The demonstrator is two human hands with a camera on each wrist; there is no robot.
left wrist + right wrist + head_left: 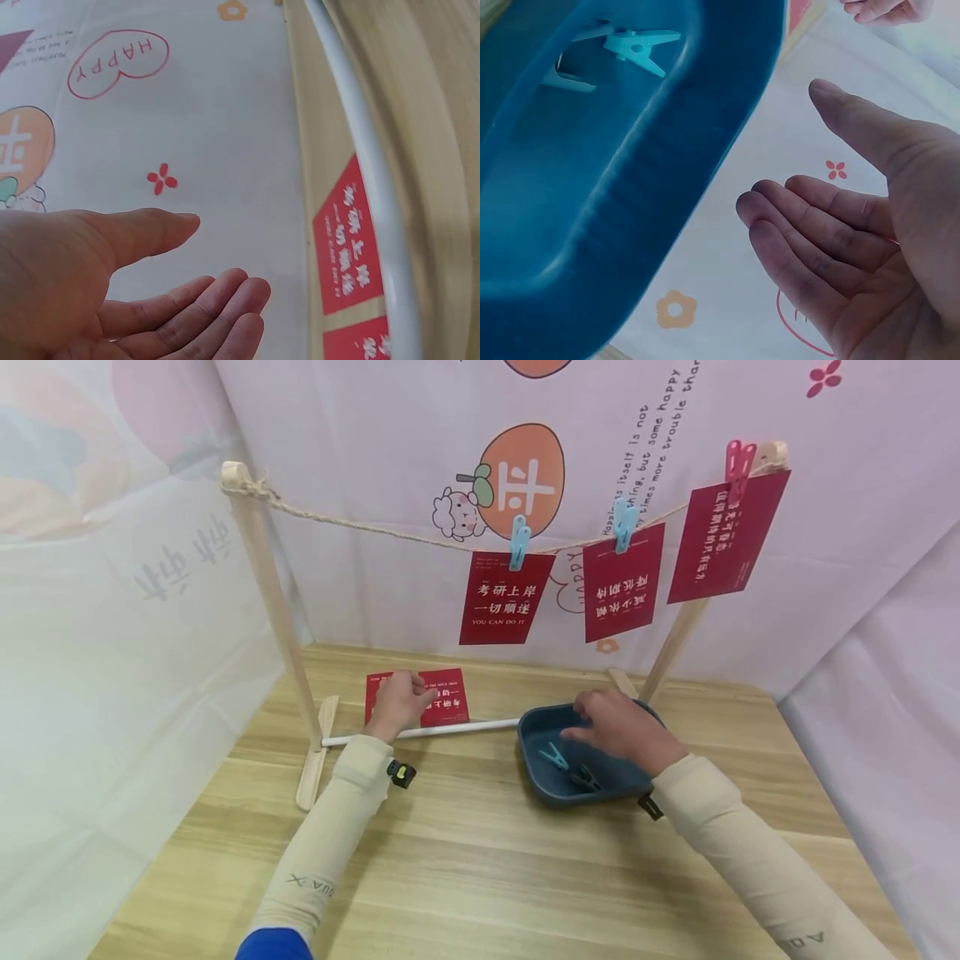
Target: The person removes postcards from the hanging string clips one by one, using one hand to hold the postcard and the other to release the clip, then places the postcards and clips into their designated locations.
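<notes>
Left grip [401,702], right grip [621,725] hang empty, half-spread
Best pinch pale-blue clip [558,760] by handles, red card [447,697] by edge

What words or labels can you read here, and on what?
"考研上岸 一切顺遂 YOU CAN DO IT": left hanging red rectangular card
"减少依赖 降低期待", upside down: middle hanging red card
"YOU CAN DO IT", upside down: right flat red card
"HAPPY": white cloth backdrop
"itself is not", "but some happy", "times more trouble": backdrop
"QUA", inverted: left beige fabric sleeve
Too small, blurred or covered to read fully: right hanging red card, other print
</notes>
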